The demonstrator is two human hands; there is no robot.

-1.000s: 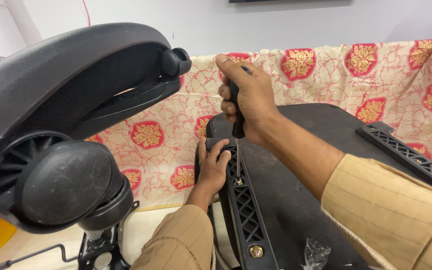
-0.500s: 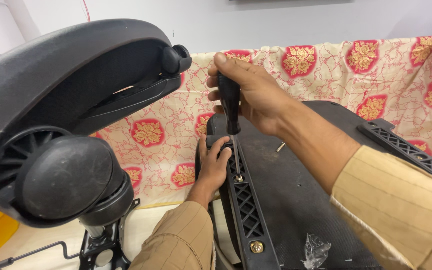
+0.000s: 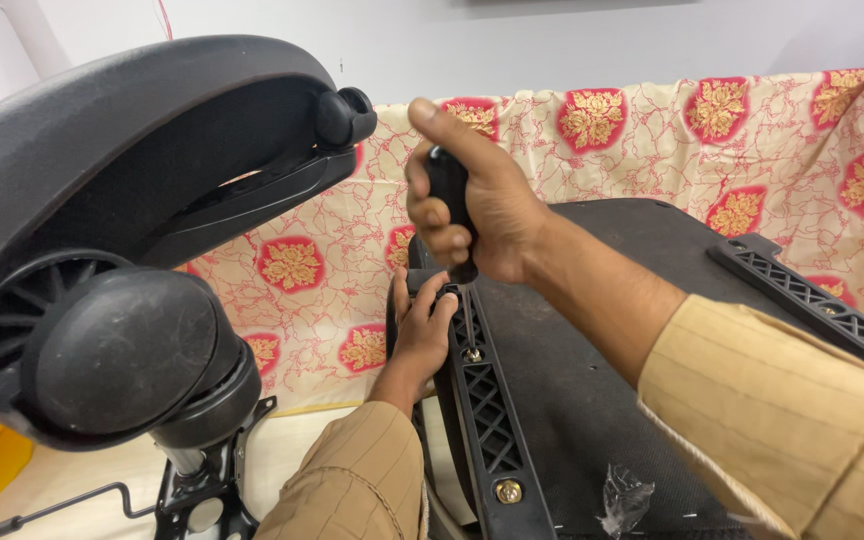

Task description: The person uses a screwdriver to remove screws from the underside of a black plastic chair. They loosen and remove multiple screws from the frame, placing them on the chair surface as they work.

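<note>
My right hand (image 3: 472, 215) fists the screwdriver (image 3: 449, 205) upright at frame centre; the screw (image 3: 472, 354) lies straight below, my left hand (image 3: 422, 330) gripping the bracket (image 3: 482, 400) beside it

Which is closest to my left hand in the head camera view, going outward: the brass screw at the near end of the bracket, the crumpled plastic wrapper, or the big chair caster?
From the left hand:
1. Brass screw, below and slightly right, on the lattice bracket.
2. Crumpled plastic wrapper, lower right, on the seat underside.
3. Chair caster, far left.
</note>
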